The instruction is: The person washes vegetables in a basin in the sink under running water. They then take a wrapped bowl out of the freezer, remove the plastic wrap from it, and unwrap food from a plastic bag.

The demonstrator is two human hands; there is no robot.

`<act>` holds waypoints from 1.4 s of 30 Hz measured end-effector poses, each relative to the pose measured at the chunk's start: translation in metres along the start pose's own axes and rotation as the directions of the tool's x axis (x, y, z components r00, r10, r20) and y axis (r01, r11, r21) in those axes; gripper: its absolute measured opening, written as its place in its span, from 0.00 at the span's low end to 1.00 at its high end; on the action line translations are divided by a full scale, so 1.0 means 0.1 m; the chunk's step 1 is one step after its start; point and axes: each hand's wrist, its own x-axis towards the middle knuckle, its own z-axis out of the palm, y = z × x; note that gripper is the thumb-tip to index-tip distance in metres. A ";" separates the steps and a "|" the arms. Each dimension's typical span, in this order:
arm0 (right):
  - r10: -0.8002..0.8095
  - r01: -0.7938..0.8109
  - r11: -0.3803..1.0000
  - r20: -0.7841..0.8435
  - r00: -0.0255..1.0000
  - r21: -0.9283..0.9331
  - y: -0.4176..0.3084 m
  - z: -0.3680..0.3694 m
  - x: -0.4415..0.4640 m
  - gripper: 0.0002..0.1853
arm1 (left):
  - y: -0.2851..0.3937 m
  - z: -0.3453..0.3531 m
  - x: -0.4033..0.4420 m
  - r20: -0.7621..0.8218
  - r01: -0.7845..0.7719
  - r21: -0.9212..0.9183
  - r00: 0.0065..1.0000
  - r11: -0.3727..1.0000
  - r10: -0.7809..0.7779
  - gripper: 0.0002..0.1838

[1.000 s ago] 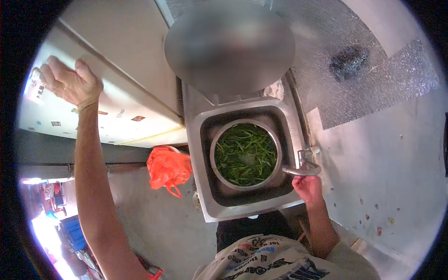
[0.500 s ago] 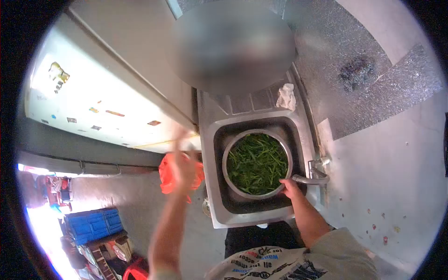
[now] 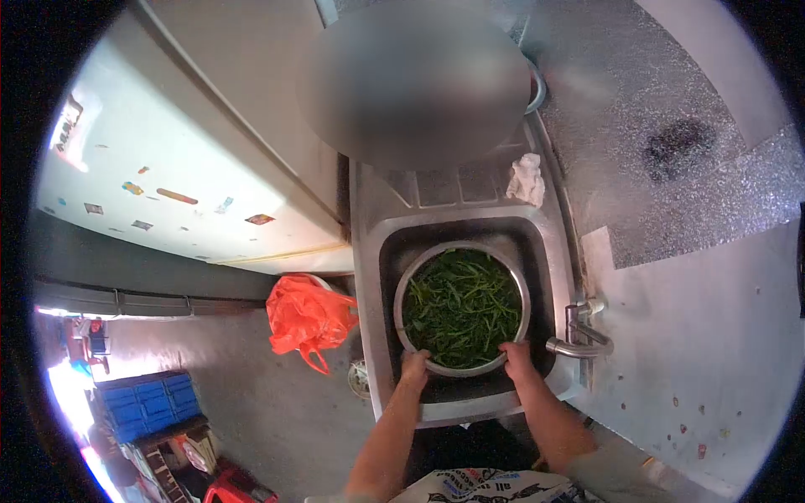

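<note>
Gripping the bowl (image 3: 399,310)

Left hand (image 3: 414,367) and right hand (image 3: 517,358) are grasping its rim with their fingers at seven and five o'clock. It is sitting in the sink (image 3: 474,411), holding greens (image 3: 461,303). Seemingly securing a grip; any moving would be needing level support.

Right hand (image 3: 518,360): faucet (image 3: 579,348) just beside its outer side, obstructing sideways passage. Left hand (image 3: 414,367): sink rim (image 3: 374,335) near its outer side, narrow gap between. Ahead of both hands, bowl (image 3: 526,306) obstructs low passage; above the greens (image 3: 461,310), passage unobstructed.
</note>
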 end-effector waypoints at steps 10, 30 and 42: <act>-0.184 0.188 0.982 0.109 0.977 -0.019 -0.13 -0.19 -0.51 0.18 | -0.05 -0.18 -0.20 0.094 -0.067 -0.025 0.993 0.997 0.069 0.21; -0.136 0.109 0.985 0.208 0.969 0.138 -1.32 1.38 -0.73 0.33 | 2.22 0.33 -0.09 0.248 -0.391 0.209 0.908 0.896 0.338 0.14; -0.162 0.106 0.972 0.272 0.949 0.208 -1.79 2.35 -1.04 0.22 | 2.27 -0.04 -0.12 0.366 -0.361 -0.160 0.842 0.919 0.395 0.18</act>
